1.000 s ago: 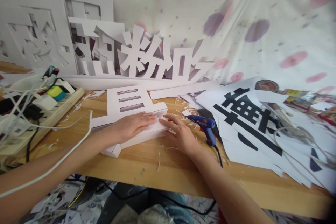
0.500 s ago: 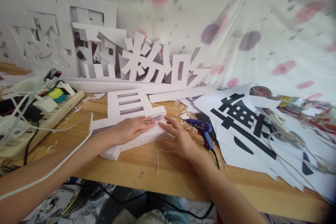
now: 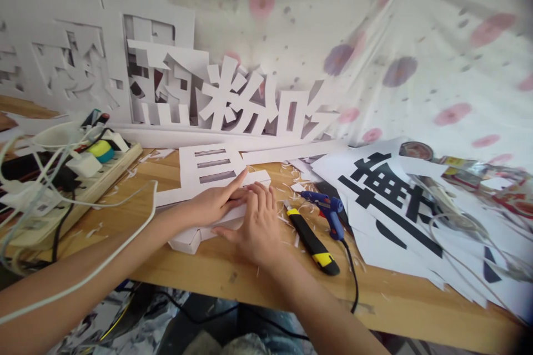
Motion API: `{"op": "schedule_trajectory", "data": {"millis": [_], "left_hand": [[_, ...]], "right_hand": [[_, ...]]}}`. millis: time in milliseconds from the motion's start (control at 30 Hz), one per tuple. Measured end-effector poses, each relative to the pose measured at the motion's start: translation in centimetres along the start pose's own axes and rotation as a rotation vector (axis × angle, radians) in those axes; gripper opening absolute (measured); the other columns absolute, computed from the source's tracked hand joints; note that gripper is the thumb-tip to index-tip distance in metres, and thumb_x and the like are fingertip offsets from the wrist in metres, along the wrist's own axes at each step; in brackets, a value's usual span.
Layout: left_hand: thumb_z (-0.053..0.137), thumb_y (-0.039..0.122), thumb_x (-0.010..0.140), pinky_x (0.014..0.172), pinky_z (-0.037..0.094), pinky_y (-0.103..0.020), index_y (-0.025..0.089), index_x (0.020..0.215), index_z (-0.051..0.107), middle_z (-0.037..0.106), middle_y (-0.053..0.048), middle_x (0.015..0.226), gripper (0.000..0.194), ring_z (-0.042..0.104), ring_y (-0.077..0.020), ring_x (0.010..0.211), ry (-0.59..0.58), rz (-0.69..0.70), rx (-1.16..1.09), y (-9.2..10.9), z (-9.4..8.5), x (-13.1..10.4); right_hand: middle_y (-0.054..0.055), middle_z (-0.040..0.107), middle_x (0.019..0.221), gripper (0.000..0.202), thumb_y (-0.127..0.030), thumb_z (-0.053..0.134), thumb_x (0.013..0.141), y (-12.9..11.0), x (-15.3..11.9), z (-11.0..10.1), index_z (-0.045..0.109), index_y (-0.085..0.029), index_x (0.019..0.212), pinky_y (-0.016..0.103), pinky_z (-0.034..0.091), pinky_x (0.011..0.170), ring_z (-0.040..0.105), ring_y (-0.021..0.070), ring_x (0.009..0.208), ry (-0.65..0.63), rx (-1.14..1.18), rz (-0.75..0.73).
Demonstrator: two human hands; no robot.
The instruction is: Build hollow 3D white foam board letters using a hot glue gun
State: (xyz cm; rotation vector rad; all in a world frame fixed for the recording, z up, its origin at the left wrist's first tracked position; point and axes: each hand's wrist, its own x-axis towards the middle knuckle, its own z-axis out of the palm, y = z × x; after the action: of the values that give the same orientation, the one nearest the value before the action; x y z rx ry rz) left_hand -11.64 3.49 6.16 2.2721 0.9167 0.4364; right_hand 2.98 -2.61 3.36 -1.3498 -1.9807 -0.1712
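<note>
A white cut-out character piece (image 3: 189, 163) with three slots lies on the wooden table, with folded side walls along its near edge. My left hand (image 3: 214, 202) rests on its near right part, thumb raised and fingers extended, partly behind the other hand. Beside it my right hand (image 3: 258, 222) presses on the same part, thumb spread to the left, fingers slanting forward. Both hands meet at the fingertips. To the right lie a black and yellow utility knife (image 3: 313, 243) and a blue glue gun (image 3: 327, 208).
White cut-out characters (image 3: 237, 100) lean against the curtain at the back. A power strip (image 3: 95, 188) with tangled cables sits at the left. Printed sheets (image 3: 375, 233) cover the right side. Paper scraps lie about the wooden table (image 3: 225, 274), and a white cable crosses my left forearm.
My right hand has shifted left against my left hand, whose thumb now points up. The knife, earlier hidden by my right hand and arm, now shows. The whole view has shifted slightly.
</note>
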Motion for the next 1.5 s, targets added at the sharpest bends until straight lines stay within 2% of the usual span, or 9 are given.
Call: {"op": "schedule_trajectory", "data": {"millis": [133,367,533,633,800,933,1133,1300,1500], "left_hand": [[0.039,0.025,0.091,0.088,0.045,-0.037,0.023,0.148,-0.007,0.067,-0.006,0.113,0.073,0.063,-0.0221,0.1,0.041,-0.024,-0.021,-0.1,0.0,-0.1],[0.039,0.02,0.089,0.089,0.045,-0.038,0.022,0.148,-0.005,0.066,-0.008,0.112,0.074,0.062,-0.0224,0.1,0.067,0.0,-0.001,-0.8,0.4,-0.3],[0.039,0.025,0.091,0.085,0.046,-0.039,0.02,0.149,-0.003,0.068,-0.009,0.109,0.071,0.064,-0.0244,0.097,0.055,-0.031,0.053,-0.5,0.4,-0.2],[0.038,0.028,0.093,0.084,0.047,-0.039,0.02,0.149,-0.003,0.069,-0.008,0.107,0.069,0.065,-0.0252,0.095,0.047,-0.041,0.061,-0.3,0.4,-0.2],[0.039,0.027,0.093,0.094,0.043,-0.037,0.023,0.148,-0.003,0.063,-0.004,0.123,0.069,0.058,-0.0215,0.114,0.055,0.074,-0.04,-0.5,0.5,-0.2],[0.04,0.024,0.092,0.097,0.043,-0.038,0.024,0.148,-0.002,0.061,-0.003,0.126,0.07,0.054,-0.0196,0.119,0.05,0.103,-0.039,-0.8,0.6,-0.3],[0.04,0.022,0.092,0.101,0.04,-0.039,0.026,0.148,-0.003,0.062,-0.003,0.125,0.071,0.052,-0.0168,0.122,0.042,0.107,-0.062,-0.9,0.6,-0.2],[0.041,0.021,0.092,0.103,0.039,-0.038,0.029,0.147,-0.006,0.061,-0.001,0.126,0.073,0.049,-0.016,0.125,0.019,0.073,-0.054,-0.8,0.6,-0.3],[0.038,0.019,0.093,0.104,0.037,-0.038,0.028,0.147,-0.008,0.06,-0.001,0.127,0.071,0.047,-0.0143,0.126,0.014,0.099,-0.03,-0.7,0.5,-0.3]], "right_hand": [[0.018,0.055,0.111,0.072,-0.076,0.058,0.064,-1.3,0.5,0.6,0.051,-0.015,0.102,0.057,0.024,0.106,0.044,0.0321,0.116,0.041,0.014,0.014],[0.021,0.054,0.113,0.079,-0.081,0.057,0.058,-1.8,0.2,1.9,0.05,-0.015,0.1,0.057,0.019,0.107,0.042,0.0338,0.118,0.123,0.0,0.014],[0.018,0.054,0.112,0.069,-0.076,0.06,0.062,-1.7,0.0,2.0,0.049,-0.018,0.098,0.058,0.02,0.107,0.042,0.0331,0.119,0.141,0.011,0.012],[0.017,0.053,0.112,0.063,-0.069,0.062,0.066,-1.0,-0.1,1.5,0.048,-0.018,0.1,0.057,0.021,0.106,0.042,0.0324,0.118,0.118,0.02,-0.006],[0.017,0.051,0.112,0.058,-0.061,0.064,0.071,0.5,-0.2,0.7,0.046,-0.017,0.105,0.057,0.028,0.103,0.04,0.0332,0.12,0.111,0.0,-0.019],[0.017,0.05,0.114,0.054,-0.055,0.066,0.072,1.2,-0.3,0.1,0.045,-0.018,0.105,0.059,0.031,0.1,0.04,0.0339,0.12,0.104,-0.034,-0.011],[0.016,0.049,0.112,0.055,-0.055,0.071,0.068,2.6,-0.4,-1.0,0.044,-0.019,0.101,0.059,0.033,0.098,0.042,0.0332,0.116,0.116,-0.074,-0.028],[0.016,0.049,0.113,0.051,-0.056,0.067,0.072,4.3,-0.7,-1.7,0.043,-0.021,0.101,0.057,0.037,0.095,0.044,0.0327,0.114,0.134,-0.079,0.004],[0.016,0.048,0.115,0.046,-0.051,0.066,0.075,6.5,-1.2,-2.5,0.044,-0.02,0.101,0.054,0.04,0.092,0.044,0.0331,0.115,0.136,-0.132,0.041]]}}
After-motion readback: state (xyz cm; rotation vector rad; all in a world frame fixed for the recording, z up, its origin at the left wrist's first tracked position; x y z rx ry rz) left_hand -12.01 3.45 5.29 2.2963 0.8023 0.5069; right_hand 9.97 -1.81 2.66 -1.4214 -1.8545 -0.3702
